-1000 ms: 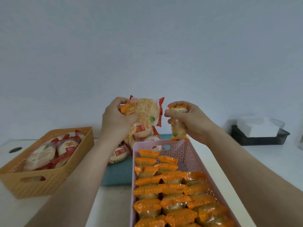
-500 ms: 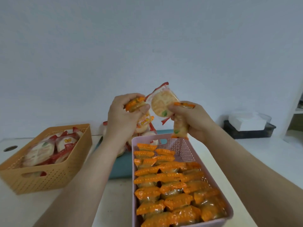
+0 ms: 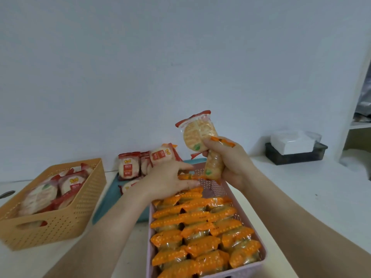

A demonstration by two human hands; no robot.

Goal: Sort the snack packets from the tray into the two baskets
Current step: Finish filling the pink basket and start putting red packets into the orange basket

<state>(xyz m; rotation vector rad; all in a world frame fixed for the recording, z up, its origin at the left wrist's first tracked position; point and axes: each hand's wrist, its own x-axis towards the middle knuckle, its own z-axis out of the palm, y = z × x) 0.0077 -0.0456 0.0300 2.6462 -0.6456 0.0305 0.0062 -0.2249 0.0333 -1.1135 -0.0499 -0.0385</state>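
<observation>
**Two hands busy over the pink basket**

A white table (image 3: 301, 197) is filling the bottom half of the picture. A long pink basket (image 3: 251, 267) is sitting at the bottom middle, and rows of orange packets (image 3: 200, 227) are lying packed inside it. An orange basket (image 3: 60, 227) is sitting at the lower left, with red packets (image 3: 66, 187) resting in it. A blue-green tray (image 3: 108, 201) is lying between the two baskets, a little further back, and more tray packets (image 3: 128, 167) with red edges are piling up on it. A black box (image 3: 293, 155) is sitting far off at the right.

The right hand (image 3: 234, 163) is hanging above the far end of the pink basket. It is gripping two packets at once: a round red-edged packet (image 3: 197, 133) sticking up, and an orange-edged packet (image 3: 213, 165) pointing down.

The left hand (image 3: 168, 179) is reaching over the far left corner of the pink basket, fingers almost straight. A thin orange strip (image 3: 188, 177) is showing between those fingers. I cannot tell if the hand is pinching it or only touching it.
</observation>
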